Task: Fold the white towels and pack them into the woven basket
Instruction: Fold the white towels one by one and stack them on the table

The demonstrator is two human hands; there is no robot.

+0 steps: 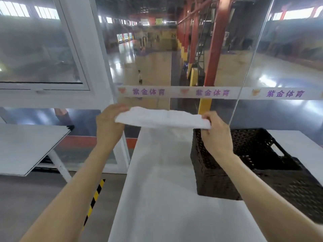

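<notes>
Towel (162, 118) held across the far end of the table (157, 198), left hand (108, 123) at its left end, right hand (216, 135) at its right, seemingly clear of the tabletop. Basket (218, 180) sits on the table to the right, just behind the right hand. Another table (29, 147) stands well left; glass wall (174, 67) behind everything.

A folded white cloth towel (163, 118) stretches as a flat, horizontal band across the middle of the frame, held in the air with its ends pinched by the left hand (108, 123) and right hand (216, 135). A dark brown rectangular woven basket (209, 172) stands upright and open-topped at lower right, with a slot handle in its right wall.
</notes>
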